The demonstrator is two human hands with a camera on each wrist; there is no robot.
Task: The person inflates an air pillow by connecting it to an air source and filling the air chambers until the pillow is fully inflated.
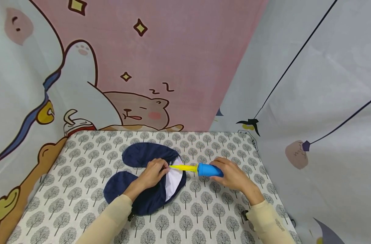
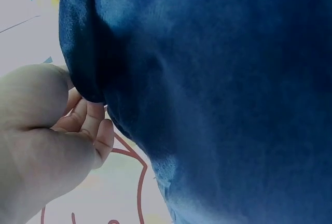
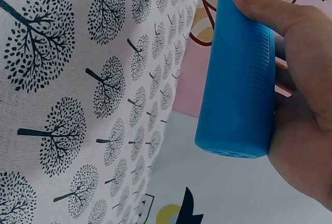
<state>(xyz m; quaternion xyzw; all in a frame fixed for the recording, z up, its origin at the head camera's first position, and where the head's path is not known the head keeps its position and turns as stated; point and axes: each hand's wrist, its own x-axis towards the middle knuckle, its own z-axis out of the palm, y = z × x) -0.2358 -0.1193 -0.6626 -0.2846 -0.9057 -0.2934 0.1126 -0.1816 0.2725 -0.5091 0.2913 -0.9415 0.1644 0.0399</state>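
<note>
A navy U-shaped neck pillow (image 1: 145, 154) lies on the table, its two arms pointing left and a white panel (image 1: 174, 183) showing at its curved end. My left hand (image 1: 153, 173) pinches the pillow beside that panel; in the left wrist view its fingers reach behind the navy fabric (image 2: 207, 89). A blue hand pump (image 1: 207, 170) is in my right hand (image 1: 232, 173), thumb along one side and fingers round the other. Its yellow nozzle (image 1: 183, 167) points left over the panel, tip right at my left fingertips, which hide what they pinch there.
A white cloth with grey tree prints (image 1: 185, 222) covers the table. Printed fabric hangs behind it, with a sleeping bear picture (image 1: 139, 112), and pale curtains (image 1: 325, 84) stand close along the sides.
</note>
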